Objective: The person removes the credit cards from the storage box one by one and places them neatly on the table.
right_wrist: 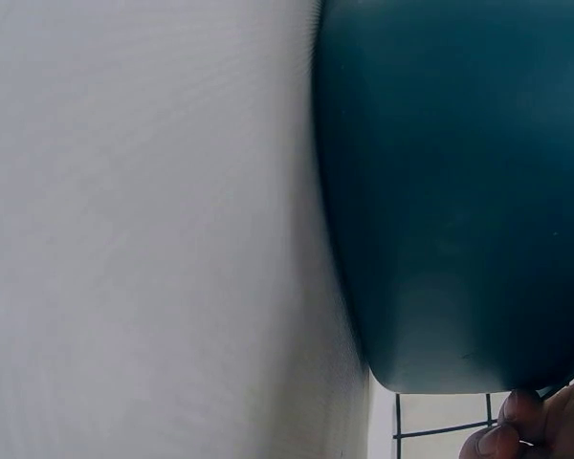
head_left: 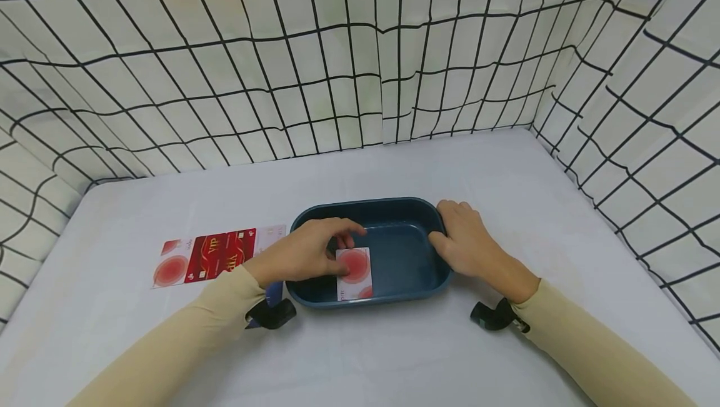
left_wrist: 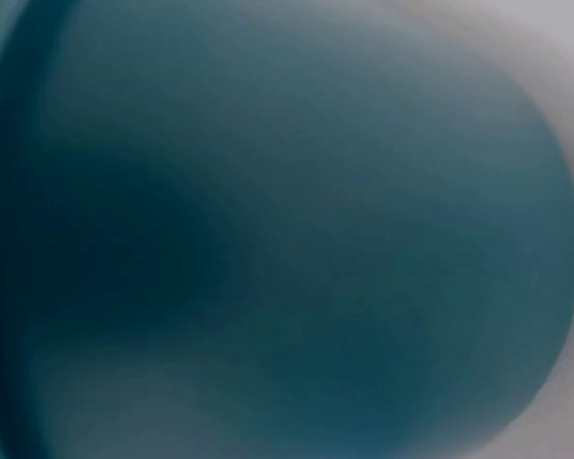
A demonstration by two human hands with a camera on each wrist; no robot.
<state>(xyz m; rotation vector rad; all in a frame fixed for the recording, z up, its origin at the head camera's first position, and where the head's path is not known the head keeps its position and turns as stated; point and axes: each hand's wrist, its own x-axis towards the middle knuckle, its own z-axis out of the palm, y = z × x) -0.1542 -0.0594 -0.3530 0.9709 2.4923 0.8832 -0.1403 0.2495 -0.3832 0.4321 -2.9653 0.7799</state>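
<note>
A dark teal oval-cornered tray [head_left: 402, 257] stands on the white table. Over its left part is my left hand [head_left: 306, 247], thumb on the near side of a white card with pink-red circles [head_left: 355, 269] and fingers curled behind its upper edge. The card lies inside the tray's outline, its lower edge close to the near wall. My right hand [head_left: 464, 238] grips the tray's right end, thumb over the rim and fingers around the far corner. The right wrist view shows its fingertips [right_wrist: 502, 440] beside the tray wall [right_wrist: 459, 191]. The left wrist view is filled by the blurred tray wall [left_wrist: 364, 191].
Left of the tray, a row of cards lies flat: red VIP cards [head_left: 220, 254] in the middle, a card with pink-red circles [head_left: 170, 266] at the left end, partly covered by my left forearm on the right. Black wire grid [head_left: 343, 82] over white cloth borders the table.
</note>
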